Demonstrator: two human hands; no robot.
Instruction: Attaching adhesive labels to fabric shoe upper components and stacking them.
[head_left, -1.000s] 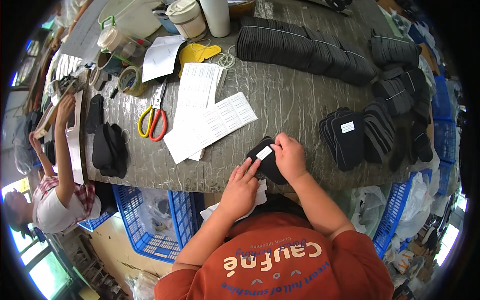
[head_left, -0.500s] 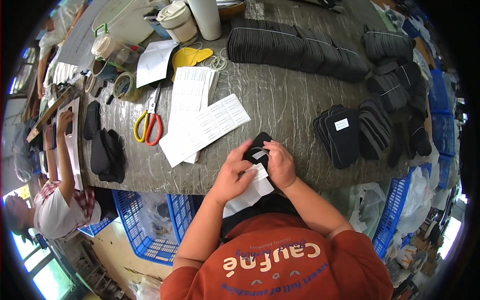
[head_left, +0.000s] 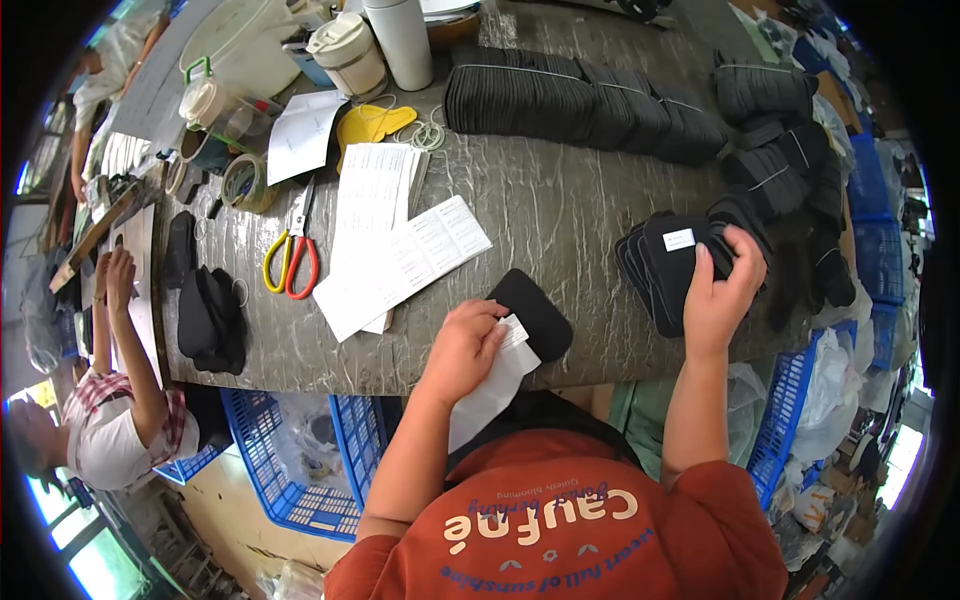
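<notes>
A black pad with rounded corners (head_left: 543, 318) lies on the table in front of me, bare on the part that shows. My left hand (head_left: 466, 350) is closed on a white label sheet (head_left: 492, 398), which hangs over the table edge, its fingertips over the pad's left side. To the right, a small stack of black pads (head_left: 667, 290) has a white label (head_left: 679, 240) on its top piece. My right hand (head_left: 728, 285) is over that stack's right edge, thumb and fingers apart; whether it touches a pad there is unclear. More loose black pads (head_left: 738, 208) fan out behind it.
Long bundled rows of black pads (head_left: 585, 103) lie at the back. Left of centre are printed label sheets (head_left: 420, 248), scissors (head_left: 297, 245), a tape roll (head_left: 248, 183) and cups (head_left: 347, 55). A co-worker (head_left: 125, 410) is at far left; blue crates (head_left: 290, 460) stand below the table.
My right hand has left the pad in front of me and moved right to the stack. The pad now lies flat, more of it showing. My left hand keeps the label sheet.
</notes>
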